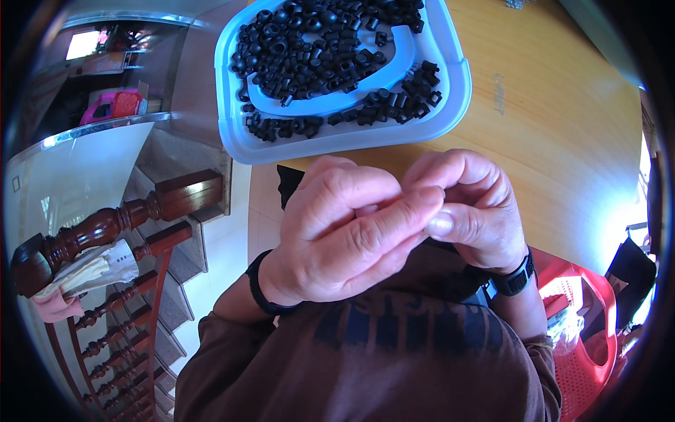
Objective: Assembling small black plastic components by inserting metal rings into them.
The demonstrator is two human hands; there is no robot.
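Observation:
Close in front of my chest, my left hand (351,228) and my right hand (472,207) meet at the fingertips. The fingers of both are pinched together. Whatever lies between them is hidden by the fingers or too small to make out. Just beyond the hands, a pale blue plastic tub (337,151) stands on the wooden table (541,133). Inside it are many small black plastic pieces (309,53), some round and some short and tubular. A curved pale blue strip (404,56) divides the pile in the tub.
At the right, below the table edge, is a red plastic basket (587,366) with clear bags in it. A dark wooden stair railing (105,228) with cloths (91,274) draped over it runs down the left, beside stone steps (172,271).

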